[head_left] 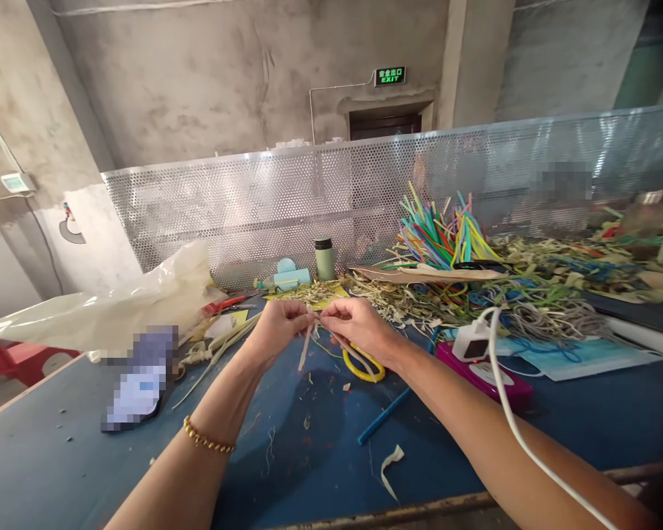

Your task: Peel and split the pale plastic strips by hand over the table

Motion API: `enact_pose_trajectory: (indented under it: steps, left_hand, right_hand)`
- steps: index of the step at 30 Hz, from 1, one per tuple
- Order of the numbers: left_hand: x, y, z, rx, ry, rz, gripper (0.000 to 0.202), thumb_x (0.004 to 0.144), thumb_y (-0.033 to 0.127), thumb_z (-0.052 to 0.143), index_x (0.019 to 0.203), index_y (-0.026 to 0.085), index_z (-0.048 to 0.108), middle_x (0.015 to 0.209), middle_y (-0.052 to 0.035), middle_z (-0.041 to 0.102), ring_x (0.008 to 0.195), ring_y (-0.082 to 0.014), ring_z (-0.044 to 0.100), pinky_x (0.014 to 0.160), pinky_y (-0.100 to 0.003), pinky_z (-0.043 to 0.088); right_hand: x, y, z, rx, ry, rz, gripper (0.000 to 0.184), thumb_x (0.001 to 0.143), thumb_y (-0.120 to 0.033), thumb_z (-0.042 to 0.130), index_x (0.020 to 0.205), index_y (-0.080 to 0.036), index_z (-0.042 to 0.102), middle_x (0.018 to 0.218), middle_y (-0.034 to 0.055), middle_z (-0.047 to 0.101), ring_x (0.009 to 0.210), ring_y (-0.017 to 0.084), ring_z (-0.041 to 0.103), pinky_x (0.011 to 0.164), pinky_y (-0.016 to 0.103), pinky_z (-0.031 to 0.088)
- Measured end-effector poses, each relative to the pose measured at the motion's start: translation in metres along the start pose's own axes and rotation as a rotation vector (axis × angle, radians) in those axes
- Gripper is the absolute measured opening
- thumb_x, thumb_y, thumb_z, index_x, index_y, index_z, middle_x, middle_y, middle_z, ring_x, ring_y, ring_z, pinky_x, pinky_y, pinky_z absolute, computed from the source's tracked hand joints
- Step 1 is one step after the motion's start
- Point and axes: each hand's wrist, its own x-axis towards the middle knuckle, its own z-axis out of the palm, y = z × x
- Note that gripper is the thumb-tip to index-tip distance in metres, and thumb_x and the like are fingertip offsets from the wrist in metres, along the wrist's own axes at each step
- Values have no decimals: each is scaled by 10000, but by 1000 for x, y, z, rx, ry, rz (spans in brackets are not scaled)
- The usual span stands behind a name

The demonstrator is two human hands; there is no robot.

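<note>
Both hands meet above the blue table (287, 456), fingertips close together. My left hand (281, 324) is closed in a pinch on a thin pale strip (304, 352), whose end hangs down below the fingers. My right hand (360, 324) pinches the same strip close by; the exact join between the fingertips is too small to make out. Under my right hand is a yellow loop (365, 374), with a pale band running alongside it. I cannot tell whether the loop is attached to the strip. A blue tube (385, 417) lies beneath my right forearm.
Blurred phone (138, 383) and plastic sheet (121, 309) lie left. Behind stand a green bottle (325, 261) and perforated metal screen (243, 213). Dry leaf strips (409, 305) and coloured tubes (447, 235) pile up right. A white cable (500, 383) crosses near a magenta box (489, 383).
</note>
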Motion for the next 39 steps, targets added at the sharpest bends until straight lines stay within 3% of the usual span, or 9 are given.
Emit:
enact_pose_trajectory:
  steps: [6,18,21,24,26,28,33,36,39]
  left_hand:
    - [0,-3,-2,30,-13,-40,261,723,339,673,555,144,628,535,-9,594,517,-104,473,542,-247,370]
    - [-2,3,0,49,-53,-85,201,734,233,617,556,140,624,536,-10,600,527,-106,474,555,-247,362]
    - [-1,1,-1,70,-68,-72,200,731,245,607,561,141,612,537,-3,584,535,-106,457,559,-248,350]
    - [-2,-1,-1,101,-81,-42,198,728,258,601,567,143,604,542,6,566,546,-107,439,563,-251,343]
    - [-2,0,-1,124,-84,-22,198,731,259,593,570,145,597,549,9,559,552,-109,433,566,-252,341]
    - [-2,0,0,140,-76,-4,207,744,258,577,568,150,579,548,13,548,550,-109,428,565,-253,341]
    - [0,-4,0,206,-37,3,226,768,241,546,554,166,539,535,11,544,534,-116,438,557,-259,348]
    - [1,-6,1,240,-10,15,220,764,225,543,552,165,548,536,7,551,538,-120,452,557,-260,347]
    - [1,-4,3,261,27,33,239,752,238,564,526,164,544,506,23,501,525,-110,410,540,-255,313]
  right_hand:
    - [2,-1,-5,-329,46,-254,84,808,-150,619,746,-132,673,671,15,647,625,113,561,581,222,415]
    - [7,11,1,-398,102,-285,95,802,-215,656,755,-133,661,700,36,679,624,129,586,583,239,420]
    - [7,10,0,-354,88,-236,138,802,-250,663,844,-120,686,728,49,688,647,140,601,586,243,432]
    - [6,7,-2,-304,-2,-159,222,834,-281,631,965,-119,707,752,55,692,672,150,612,580,244,434]
    - [4,5,-3,-268,-60,-133,214,850,-285,613,952,-128,717,730,44,681,655,141,605,557,233,422]
    - [3,4,-2,-207,-87,-104,200,863,-283,604,927,-128,714,669,23,651,599,121,588,518,217,406]
    - [1,2,-1,-13,-63,78,202,914,-242,532,1062,-128,610,606,-3,637,413,94,563,391,193,389]
    - [1,3,0,-26,-74,123,130,893,-247,578,927,-125,604,581,11,653,355,86,547,338,177,377]
    - [1,6,1,-50,-135,120,195,876,-289,610,777,-123,630,591,28,669,361,70,547,324,157,376]
